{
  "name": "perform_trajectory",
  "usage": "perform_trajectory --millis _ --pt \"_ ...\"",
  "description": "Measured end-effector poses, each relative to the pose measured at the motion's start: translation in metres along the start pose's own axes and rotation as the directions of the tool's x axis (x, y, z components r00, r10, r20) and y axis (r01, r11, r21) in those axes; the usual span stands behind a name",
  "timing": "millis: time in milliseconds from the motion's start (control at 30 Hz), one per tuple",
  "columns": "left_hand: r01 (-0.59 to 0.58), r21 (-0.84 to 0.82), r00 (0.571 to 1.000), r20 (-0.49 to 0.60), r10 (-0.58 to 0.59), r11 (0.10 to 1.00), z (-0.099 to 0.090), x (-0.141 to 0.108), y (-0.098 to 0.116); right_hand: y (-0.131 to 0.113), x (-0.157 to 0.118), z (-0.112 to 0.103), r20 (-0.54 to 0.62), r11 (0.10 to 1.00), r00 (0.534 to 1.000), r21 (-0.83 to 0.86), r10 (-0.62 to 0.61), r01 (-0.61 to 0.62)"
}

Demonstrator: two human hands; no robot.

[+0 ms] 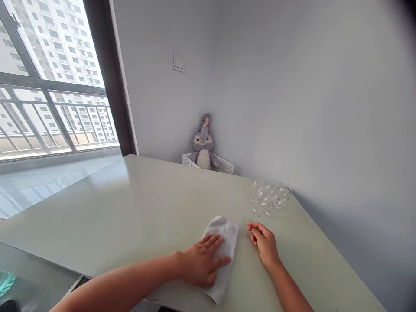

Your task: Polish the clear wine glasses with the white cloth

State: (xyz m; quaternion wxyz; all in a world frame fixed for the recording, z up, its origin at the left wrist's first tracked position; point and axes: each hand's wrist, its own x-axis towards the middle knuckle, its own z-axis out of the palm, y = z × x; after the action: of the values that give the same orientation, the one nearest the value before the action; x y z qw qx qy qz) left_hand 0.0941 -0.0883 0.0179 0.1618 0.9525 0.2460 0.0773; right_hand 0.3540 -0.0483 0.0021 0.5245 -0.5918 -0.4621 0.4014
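Left hand (201, 262) lies palm down with fingers spread, pressing a white cloth (228, 236) flat on the near part of the bench (156, 203). Right hand (264, 245) is curled, thumb against fingers, just beside the cloth and near clear glassware (269, 197).

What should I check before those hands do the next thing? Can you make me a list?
1. Left hand on the white cloth: ok, fingers spread over it.
2. Cloth apart from the clear glassware: ok, bare table shows between them.
3. Glassware away from the table's edge: not ok, it is grouped close to the far edge.
4. Right hand empty: cannot tell, its fingers are curled.
5. Cloth dry: cannot tell by looking.
6. Bunny toy off the tabletop: ok, it sits in the white basket beyond the far edge.
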Motion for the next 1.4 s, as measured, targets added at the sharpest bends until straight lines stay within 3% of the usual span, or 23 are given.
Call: perform_trajectory --millis 67,133,200,300,333,367,400,467,533,600,633,667,733,800,900,967,1033,1100,1233,1300,1400 --pt "0.156 0.052 0.988 0.0 -0.156 0.986 -0.012 -0.016 -0.027 -0.001 -0.001 0.0 0.011 1.0 1.0 -0.001 0.007 -0.007" --pt "0.365 0.133 0.931 -0.039 -0.363 0.921 -0.027 -0.036 -0.06 -0.002 -0.001 0.0 0.019 1.0 1.0 -0.001 0.011 -0.011" --pt "0.609 0.196 0.791 -0.085 -0.606 0.769 -0.044 -0.062 -0.091 -0.002 -0.002 0.0 0.023 1.0 1.0 0.002 0.02 -0.02" --pt "0.761 0.205 0.646 -0.146 -0.749 0.616 -0.067 -0.115 -0.122 -0.002 -0.001 0.0 0.027 0.999 0.999 -0.003 0.038 -0.038" --pt "0.815 0.199 0.576 -0.169 -0.8 0.544 -0.074 -0.135 -0.128 -0.002 -0.001 0.0 0.027 0.999 0.999 -0.005 0.042 -0.042" --pt "0.901 0.173 0.428 -0.199 -0.881 0.399 -0.081 -0.155 -0.132 -0.003 -0.001 0.0 0.029 0.999 0.999 -0.007 0.045 -0.045" --pt "0.937 0.157 0.34 -0.216 -0.915 0.311 -0.086 -0.174 -0.135 -0.003 -0.001 0.001 0.03 0.999 0.998 -0.007 0.047 -0.047" --pt "0.969 0.137 0.235 -0.223 -0.946 0.208 -0.093 -0.21 -0.135 -0.004 -0.001 0.002 0.03 0.999 0.998 -0.002 0.047 -0.047" --pt "0.993 0.095 0.091 -0.247 -0.965 0.069 -0.094 -0.236 -0.131 -0.004 -0.001 0.003 0.031 0.999 0.998 0.005 0.047 -0.047" --pt "0.998 0.059 -0.002 -0.28 -0.96 -0.019 -0.088 -0.247 -0.123 -0.005 -0.002 0.004 0.037 0.999 0.998 0.007 0.05 -0.05" --pt "0.998 0.054 -0.015 -0.306 -0.952 -0.033 -0.082 -0.245 -0.116 -0.005 -0.002 0.005 0.042 0.999 0.998 0.005 0.05 -0.05" --pt "0.998 0.066 0.0 -0.338 -0.941 -0.024 -0.073 -0.239 -0.109 -0.005 -0.003 0.006 0.045 0.999 0.998 0.003 0.047 -0.048" --pt "0.989 0.138 0.115 -0.424 -0.898 0.062 -0.052 -0.214 -0.088 -0.005 -0.003 0.007 0.052 0.999 0.998 0.002 0.037 -0.037" --pt "0.94 0.27 0.321 -0.498 -0.805 0.208 -0.027 -0.179 -0.062 -0.004 -0.003 0.007 0.054 1.0 0.998 0.004 0.03 -0.03" --pt "0.82 0.327 0.57 -0.54 -0.62 0.469 0.012 -0.122 -0.015 -0.006 -0.004 0.007 0.048 1.0 0.999 0.006 0.026 -0.026" --pt "0.656 0.345 0.736 -0.491 -0.467 0.671 0.031 -0.088 0.013 -0.012 -0.008 0.01 0.021 1.0 1.0 -0.013 -0.001 0.001" --pt "0.475 0.354 0.859 -0.385 -0.337 0.806 0.042 -0.06 0.034 -0.021 -0.019 0.017 0.013 0.997 0.998 -0.058 -0.054 0.055" --pt "0.411 0.33 0.895 -0.326 -0.306 0.85 0.045 -0.036 0.043 -0.031 -0.037 0.031 0.079 0.987 0.99 -0.099 -0.116 0.124" --pt "0.398 0.23 0.883 -0.358 -0.303 0.888 0.033 -0.002 0.034 -0.038 -0.075 0.064 0.313 0.911 0.91 -0.22 -0.272 0.349" --pt "0.428 0.163 0.83 -0.461 -0.314 0.889 0.024 0.005 0.025 -0.032 -0.082 0.078 0.414 0.808 0.847 -0.338 -0.333 0.483" --pt "0.519 0.088 0.694 -0.625 -0.359 0.85 0.011 0.001 0.017 -0.02 -0.068 0.091 0.574 0.65 0.771 -0.48 -0.274 0.589"
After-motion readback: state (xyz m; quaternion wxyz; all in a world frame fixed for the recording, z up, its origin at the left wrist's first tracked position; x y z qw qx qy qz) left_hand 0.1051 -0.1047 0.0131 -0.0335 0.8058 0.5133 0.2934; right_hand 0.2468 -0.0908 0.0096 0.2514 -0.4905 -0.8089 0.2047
